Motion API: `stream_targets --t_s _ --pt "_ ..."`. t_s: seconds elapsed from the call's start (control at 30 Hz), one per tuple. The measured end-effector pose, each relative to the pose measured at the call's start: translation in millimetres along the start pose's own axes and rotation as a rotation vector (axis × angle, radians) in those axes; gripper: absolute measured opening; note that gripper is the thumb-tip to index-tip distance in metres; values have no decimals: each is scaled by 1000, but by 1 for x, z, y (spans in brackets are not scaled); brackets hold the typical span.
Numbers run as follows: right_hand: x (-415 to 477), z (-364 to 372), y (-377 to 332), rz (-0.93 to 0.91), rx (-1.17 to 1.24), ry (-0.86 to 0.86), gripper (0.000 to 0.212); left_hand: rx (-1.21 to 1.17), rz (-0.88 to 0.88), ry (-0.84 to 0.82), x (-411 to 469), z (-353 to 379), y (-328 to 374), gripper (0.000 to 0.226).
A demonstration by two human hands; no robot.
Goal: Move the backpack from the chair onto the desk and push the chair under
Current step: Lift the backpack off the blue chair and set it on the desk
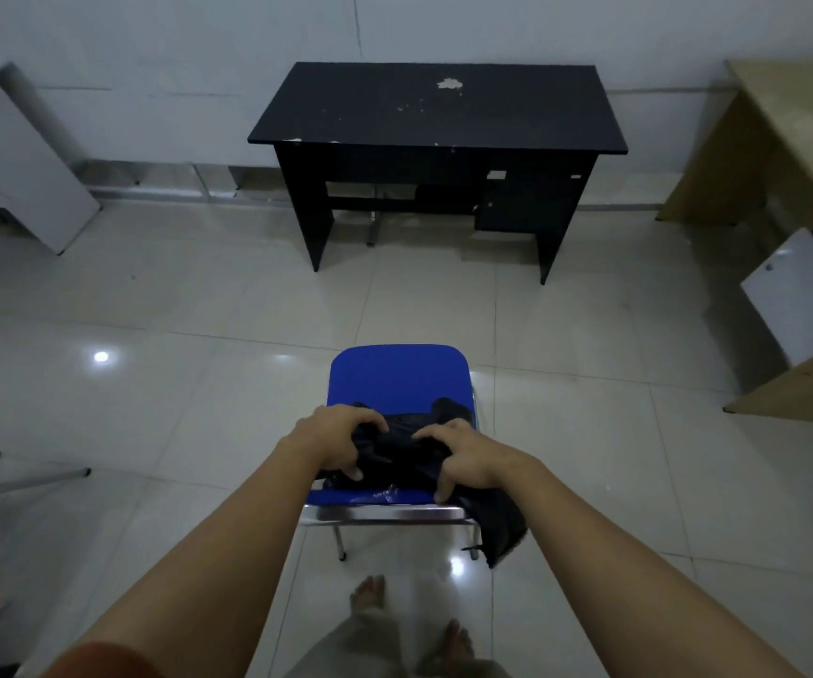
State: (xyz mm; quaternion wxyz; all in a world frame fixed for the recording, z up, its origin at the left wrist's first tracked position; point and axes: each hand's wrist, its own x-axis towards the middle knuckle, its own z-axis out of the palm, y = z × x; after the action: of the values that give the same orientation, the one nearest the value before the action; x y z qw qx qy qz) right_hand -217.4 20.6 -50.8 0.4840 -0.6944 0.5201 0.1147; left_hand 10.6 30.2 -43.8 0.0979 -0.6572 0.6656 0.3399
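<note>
The black backpack [409, 452] is slumped on the blue chair [397, 379], one corner hanging off the near right edge. It is gripped from both sides, left hand [333, 440] and right hand [463, 462] clenched into the fabric, likely for a balanced lift. The black desk [436, 107] is well apart, ahead.

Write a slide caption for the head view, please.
Both hands grasp the black backpack on the blue chair.

glossy pale tiled floor [199, 296] with light reflections; plain white wall [174, 41] behind; light wooden table [786, 139] at right; white cabinet [18, 159] at left
</note>
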Motion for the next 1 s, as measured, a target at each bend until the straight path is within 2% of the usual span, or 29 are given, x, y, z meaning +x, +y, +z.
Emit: stream_targets --t_s 0.23,0.4,0.6,0.7,0.87,1.0 --pt "12 -12 4 58 -302 281 80 -2 78 18 34 2 4 70" --pt "35 -4 -7 62 -519 432 59 21 196 59 53 4 -5 61" --pt "60 -3 -11 102 -531 517 48 -134 362 -185 84 -14 -27 53" --pt "69 -7 -12 115 -485 534 44 -144 399 -231 96 -19 -39 57" --pt "78 -13 -14 145 -413 520 35 101 364 18 104 -16 -45 48" --pt "81 -20 -13 141 -437 484 22 57 386 157 102 -12 -37 31"
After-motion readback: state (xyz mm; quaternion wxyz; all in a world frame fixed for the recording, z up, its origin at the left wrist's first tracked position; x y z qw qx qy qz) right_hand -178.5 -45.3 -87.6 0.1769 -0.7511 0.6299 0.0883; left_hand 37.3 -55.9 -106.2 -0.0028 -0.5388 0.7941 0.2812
